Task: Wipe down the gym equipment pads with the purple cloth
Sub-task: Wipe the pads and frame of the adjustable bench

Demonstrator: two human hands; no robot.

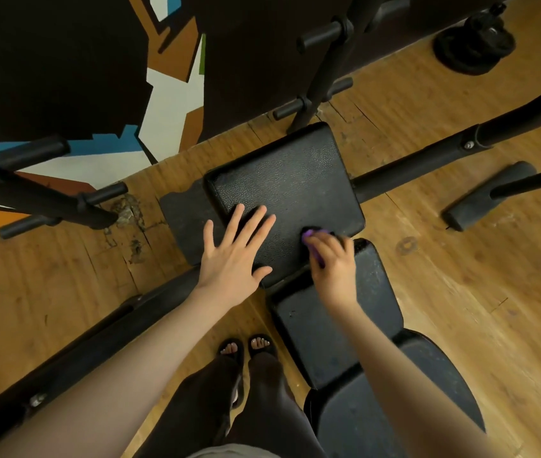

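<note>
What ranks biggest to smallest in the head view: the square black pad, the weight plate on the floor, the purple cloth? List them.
1. Square black pad, clearly largest.
2. Weight plate, smaller, though it lies farther from the camera, so its true size is unsure.
3. Purple cloth, smallest, but mostly hidden in the right hand.

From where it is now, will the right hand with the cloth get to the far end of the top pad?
Probably yes: the right hand grips the purple cloth at the top pad's near right corner, and nothing lies across the bare surface beyond.
</note>
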